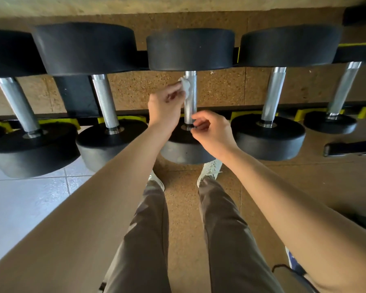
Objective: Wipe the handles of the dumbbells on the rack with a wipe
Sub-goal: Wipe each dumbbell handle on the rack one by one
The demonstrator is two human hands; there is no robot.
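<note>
Wipe point(186, 87) is pinched, bunched, in my left hand point(163, 104), pressed to the upper left side of the centre dumbbell handle point(191, 98), mid-frame. My right hand point(211, 132) curls by its lower end; grip unclear. I'd wrap fully, then stroke downward.

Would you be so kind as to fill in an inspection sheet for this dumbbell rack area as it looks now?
Surface: speckled brown floor mat; pale tiles at left.
Job's things: dumbbells lie across the rack; white wipe pressed against the centre handle, near its far end.
Clutter: flat black object low at right, unidentified.
Grips: left grip pinches the wipe; right grip curled at the handle's near end, contact unclear.
Cables: black cord or strap at lower right, unclear which.
Surroundings: the person's trousered legs and white shoes below the rack.
</note>
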